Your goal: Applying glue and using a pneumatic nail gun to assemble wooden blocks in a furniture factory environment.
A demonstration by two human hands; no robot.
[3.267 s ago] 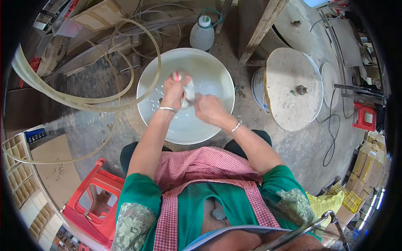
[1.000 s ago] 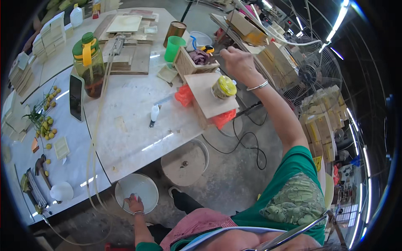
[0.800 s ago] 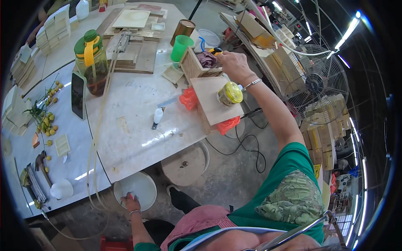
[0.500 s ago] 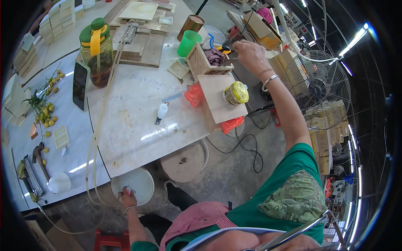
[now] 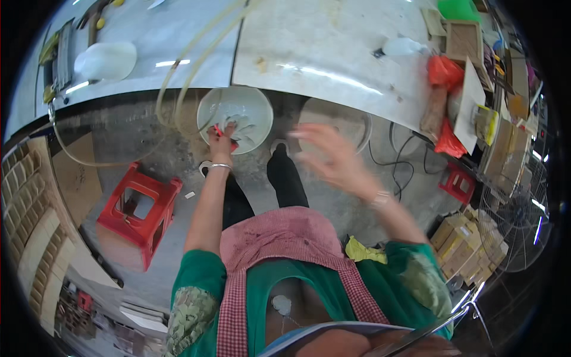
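My left hand [image 5: 221,144] reaches over the rim of a white bucket [image 5: 266,122] by the table's front edge. Its fingers are closed on a small red thing [image 5: 232,146] whose kind I cannot make out. Several pale, thin pieces [image 5: 245,129] lie in the bucket beside that hand. My right hand [image 5: 336,159] hangs over the floor, right of the bucket and near a second round tub [image 5: 333,116]. It is smeared by motion, but its fingers look stretched apart and I see nothing in them.
A red plastic stool [image 5: 128,217] stands on the floor at the left. Two looped hoses [image 5: 189,77] hang off the white table [image 5: 321,35]. At the right are red bags [image 5: 445,72], a yellow-lidded jar [image 5: 486,124], a wooden box [image 5: 464,38], stacked cartons [image 5: 467,244] and a fan [image 5: 517,208].
The view has tilted down toward the floor. My right hand has come back from the wooden box at the far right of the table toward the bucket. My left hand stays at the bucket.
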